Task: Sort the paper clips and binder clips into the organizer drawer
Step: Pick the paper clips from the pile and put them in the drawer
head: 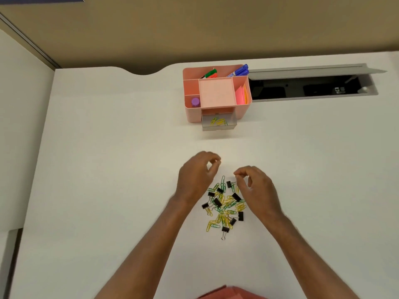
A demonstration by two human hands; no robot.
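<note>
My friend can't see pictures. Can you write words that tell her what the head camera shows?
Two bare hands, left hand and right hand, hover with pinched fingertips over a pile of clips (yellow and green paper clips, black binder clips) on a white desk. Beyond it, a pink organizer has its clear drawer pulled open, holding a few paper clips.

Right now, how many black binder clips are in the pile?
9 black binder clips: three along the pile's top, three across its middle, three near its bottom. The left hand or right hand could hide more.
</note>
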